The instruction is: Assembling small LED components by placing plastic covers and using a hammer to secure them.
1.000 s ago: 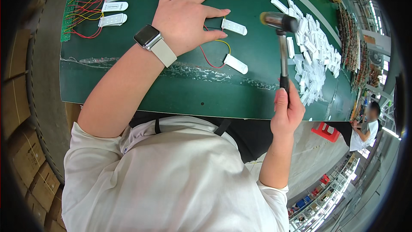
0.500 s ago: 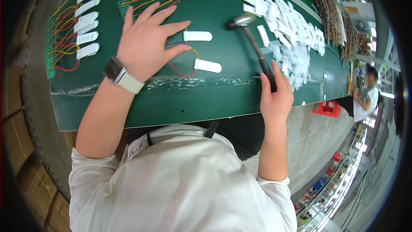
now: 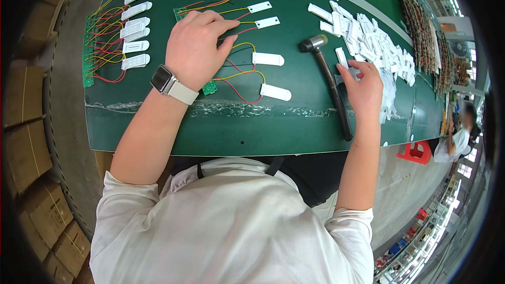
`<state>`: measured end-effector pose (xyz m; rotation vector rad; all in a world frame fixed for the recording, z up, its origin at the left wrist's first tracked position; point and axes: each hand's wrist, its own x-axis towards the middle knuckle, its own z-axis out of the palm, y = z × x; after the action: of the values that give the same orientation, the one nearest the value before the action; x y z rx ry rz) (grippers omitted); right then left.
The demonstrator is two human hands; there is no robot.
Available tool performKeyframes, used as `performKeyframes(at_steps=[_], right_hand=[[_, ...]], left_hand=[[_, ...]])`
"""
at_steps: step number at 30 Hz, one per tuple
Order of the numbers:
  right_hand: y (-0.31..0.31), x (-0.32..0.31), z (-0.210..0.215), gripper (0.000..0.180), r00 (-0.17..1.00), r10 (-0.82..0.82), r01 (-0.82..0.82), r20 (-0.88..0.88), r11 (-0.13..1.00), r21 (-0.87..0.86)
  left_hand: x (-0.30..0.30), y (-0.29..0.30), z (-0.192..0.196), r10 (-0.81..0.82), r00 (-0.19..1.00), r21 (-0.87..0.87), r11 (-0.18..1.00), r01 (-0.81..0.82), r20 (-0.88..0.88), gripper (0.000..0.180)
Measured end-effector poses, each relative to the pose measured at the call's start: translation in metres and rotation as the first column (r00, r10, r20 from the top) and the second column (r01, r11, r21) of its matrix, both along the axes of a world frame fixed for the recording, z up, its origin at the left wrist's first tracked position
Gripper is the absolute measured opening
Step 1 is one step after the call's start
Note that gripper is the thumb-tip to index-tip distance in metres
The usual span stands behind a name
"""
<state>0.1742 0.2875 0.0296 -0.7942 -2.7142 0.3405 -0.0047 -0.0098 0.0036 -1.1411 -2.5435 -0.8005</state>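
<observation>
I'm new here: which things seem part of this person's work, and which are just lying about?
Seemingly part of the work:
wired white pieces, beside the left hand
pile of loose white pieces, near the right hand
hammer, lying by the right hand

Apparently just lying about:
cardboard boxes, stacked at left
red stool, off to the right

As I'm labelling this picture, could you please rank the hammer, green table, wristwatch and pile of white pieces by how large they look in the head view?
From largest to smallest, as they look:
1. Green table
2. Pile of white pieces
3. Hammer
4. Wristwatch
</observation>
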Motion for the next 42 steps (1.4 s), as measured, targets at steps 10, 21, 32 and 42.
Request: performKeyframes(at_steps=[10, 21, 32, 42], right_hand=[[0.013, -0.005, -0.010, 0.025, 0.993, 0.050, -0.036, -0.106, 0.992, 0.124], [-0.011, -0.044, 0.011, 0.022, 0.977, 0.211, -0.211, 0.032, 0.938, 0.274], [0.002, -0.033, 0.031, 0.023, 0.976, 0.127, -0.098, -0.175, 0.981, 0.168], [-0.046, -0.097, -0.009, 0.026, 0.767, 0.624, -0.628, -0.145, 0.778, 0.026]], left_hand=[[-0.005, -0.002, -0.005, -0.013, 0.999, -0.023, 1.000, 0.014, 0.031, 0.010], [-0.006, -0.008, 0.001, -0.025, 0.997, 0.116, 0.993, 0.017, 0.068, 0.009], [-0.004, -0.006, 0.016, -0.144, 0.872, 0.402, 0.913, -0.065, 0.468, 0.021], [-0.009, -0.003, 0.013, -0.128, 0.971, 0.271, 0.960, 0.070, 0.204, 0.011]])
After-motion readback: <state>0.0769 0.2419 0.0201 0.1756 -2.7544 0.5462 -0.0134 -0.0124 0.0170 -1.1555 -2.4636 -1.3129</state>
